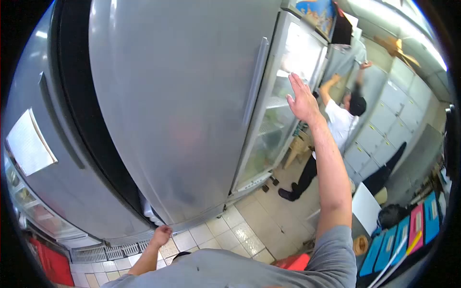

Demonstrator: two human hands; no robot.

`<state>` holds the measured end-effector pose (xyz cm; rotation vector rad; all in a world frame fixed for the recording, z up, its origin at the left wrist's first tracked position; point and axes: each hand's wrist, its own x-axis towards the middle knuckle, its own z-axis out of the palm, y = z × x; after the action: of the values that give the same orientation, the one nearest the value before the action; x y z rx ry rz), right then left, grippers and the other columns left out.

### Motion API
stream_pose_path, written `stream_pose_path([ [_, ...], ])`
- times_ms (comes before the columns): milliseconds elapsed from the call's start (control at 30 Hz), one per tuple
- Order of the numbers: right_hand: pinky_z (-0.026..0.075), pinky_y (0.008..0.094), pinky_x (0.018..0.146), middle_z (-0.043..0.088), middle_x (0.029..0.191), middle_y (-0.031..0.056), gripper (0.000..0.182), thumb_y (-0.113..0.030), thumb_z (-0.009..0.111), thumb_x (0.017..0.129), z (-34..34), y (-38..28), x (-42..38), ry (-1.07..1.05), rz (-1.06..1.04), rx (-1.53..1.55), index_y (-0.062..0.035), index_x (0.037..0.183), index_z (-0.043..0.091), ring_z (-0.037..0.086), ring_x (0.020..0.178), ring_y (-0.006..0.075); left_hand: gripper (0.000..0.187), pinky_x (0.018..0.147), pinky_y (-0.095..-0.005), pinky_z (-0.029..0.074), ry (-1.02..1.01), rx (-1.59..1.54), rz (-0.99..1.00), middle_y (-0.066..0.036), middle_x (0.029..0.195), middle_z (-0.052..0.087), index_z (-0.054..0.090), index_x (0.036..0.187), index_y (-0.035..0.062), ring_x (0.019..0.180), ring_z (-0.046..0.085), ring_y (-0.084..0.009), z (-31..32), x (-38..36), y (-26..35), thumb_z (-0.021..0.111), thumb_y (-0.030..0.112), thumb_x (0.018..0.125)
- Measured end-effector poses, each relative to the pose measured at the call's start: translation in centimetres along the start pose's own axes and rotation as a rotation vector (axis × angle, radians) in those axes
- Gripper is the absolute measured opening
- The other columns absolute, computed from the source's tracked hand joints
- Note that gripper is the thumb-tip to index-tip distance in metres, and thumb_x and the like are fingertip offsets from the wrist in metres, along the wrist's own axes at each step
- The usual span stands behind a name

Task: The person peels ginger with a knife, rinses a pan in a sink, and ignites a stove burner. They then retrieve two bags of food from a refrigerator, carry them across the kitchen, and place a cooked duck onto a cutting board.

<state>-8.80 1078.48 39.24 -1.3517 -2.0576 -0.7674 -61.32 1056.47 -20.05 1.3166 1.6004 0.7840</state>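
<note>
My right hand (302,102) is raised with its fingers stretched out, in front of a glass-door fridge (269,129); nothing is in it. Low down, my left hand (162,236) has its fingers curled near the bottom edge of a large grey metal door (177,115). Whether it holds or touches anything there is too small to tell. The grey door has a long vertical handle (255,81). A dark gap runs along its left side, with something white at the bottom of the gap.
Another person (342,120) in a white top and black cap reaches up by grey lockers (384,125). Papers (31,142) hang on the left metal door. Blue and pink folders (401,235) stand at the lower right. A red object (52,261) sits at the lower left.
</note>
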Motion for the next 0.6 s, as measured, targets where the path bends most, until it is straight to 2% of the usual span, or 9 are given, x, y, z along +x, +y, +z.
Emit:
stream_pose_path([
  [67,0.036,0.0446,0.114,0.037,0.154,0.0145,0.066,-0.016,0.059,0.089,2.8,1.4,4.4,0.004,-0.064,0.006,-0.0064,0.149,0.034,0.041,0.137,0.0396,0.016,0.076,-0.0294,0.053,-0.029,0.104,0.098,-0.008,0.087,0.067,0.066,0.104,0.0021,0.083,0.063,-0.0158,2.6,-1.0,10.4,0.067,0.012,0.091],
  [100,0.039,0.0448,0.112,0.042,0.151,0.0147,0.063,-0.016,0.058,0.09,4.6,1.9,6.8,0.01,-0.087,-0.011,-0.0068,0.149,0.036,0.043,0.136,0.0394,0.017,0.077,-0.0288,0.053,-0.108,-0.045,0.124,-0.006,0.09,0.067,0.065,0.106,0.0013,0.084,0.063,-0.0151,4.2,0.0,11.8,0.067,0.011,0.092],
  [167,0.045,0.0454,0.107,0.051,0.143,0.0134,0.051,-0.015,0.056,0.09,6.8,2.4,11.9,-0.265,0.053,-0.158,-0.0067,0.14,0.048,0.049,0.131,0.0361,0.018,0.081,-0.0279,0.052,-0.224,-0.269,0.145,-0.003,0.095,0.066,0.063,0.111,0.0014,0.088,0.062,-0.013,6.7,3.1,17.1,0.065,0.011,0.095],
  [233,0.051,0.0449,0.099,0.056,0.138,0.0116,0.04,-0.013,0.057,0.09,7.2,2.0,13.3,-0.304,0.088,-0.401,-0.0069,0.129,0.058,0.055,0.126,0.0314,0.019,0.083,-0.027,0.052,-0.313,-0.388,0.12,-0.002,0.098,0.065,0.062,0.114,0.0023,0.089,0.061,-0.0096,8.2,5.4,23.2,0.064,0.012,0.097],
  [267,0.053,0.0439,0.095,0.056,0.136,0.0109,0.035,-0.015,0.057,0.09,9.9,4.0,14.5,-0.269,0.055,-0.369,-0.007,0.124,0.061,0.058,0.122,0.0303,0.019,0.081,-0.0273,0.052,-0.316,-0.367,0.166,-0.003,0.098,0.067,0.063,0.115,0.0028,0.089,0.062,-0.0113,9.2,7.0,25.4,0.063,0.012,0.098],
  [333,0.057,0.0422,0.086,0.056,0.127,0.0092,0.031,-0.02,0.059,0.092,11.7,5.8,13.7,-0.243,-0.111,-0.382,-0.0066,0.12,0.064,0.062,0.113,0.0296,0.02,0.08,-0.0276,0.053,-0.345,-0.347,0.183,-0.003,0.097,0.068,0.063,0.115,0.0032,0.089,0.064,-0.0131,11.8,9.9,28.3,0.063,0.013,0.098],
  [467,0.058,0.0439,0.082,0.053,0.121,0.0107,0.04,-0.038,0.063,0.092,11.1,5.7,12.7,-0.329,-0.13,-0.35,-0.0062,0.116,0.063,0.063,0.107,0.0309,0.019,0.081,-0.028,0.052,-0.418,-0.32,0.324,-0.003,0.098,0.068,0.063,0.115,0.0025,0.089,0.063,-0.0116,15.6,16.8,33.8,0.063,0.012,0.098],
  [533,0.057,0.0434,0.082,0.054,0.117,0.0114,0.039,-0.038,0.065,0.09,10.7,7.2,11.2,-0.259,-0.139,-0.298,-0.0064,0.112,0.063,0.063,0.102,0.0313,0.019,0.082,-0.0284,0.052,-0.431,-0.224,0.378,-0.003,0.099,0.068,0.063,0.115,0.002,0.09,0.063,-0.0111,16.2,18.9,36.5,0.063,0.012,0.098],
  [600,0.055,0.0415,0.079,0.056,0.107,0.0087,0.036,-0.039,0.068,0.086,9.4,8.9,8.3,-0.054,-0.222,-0.25,-0.0061,0.1,0.065,0.062,0.095,0.0289,0.024,0.082,-0.0267,0.05,-0.502,-0.138,0.318,-0.001,0.1,0.067,0.063,0.118,0.0039,0.09,0.06,-0.0081,16.8,20.2,39.0,0.065,0.017,0.097],
])
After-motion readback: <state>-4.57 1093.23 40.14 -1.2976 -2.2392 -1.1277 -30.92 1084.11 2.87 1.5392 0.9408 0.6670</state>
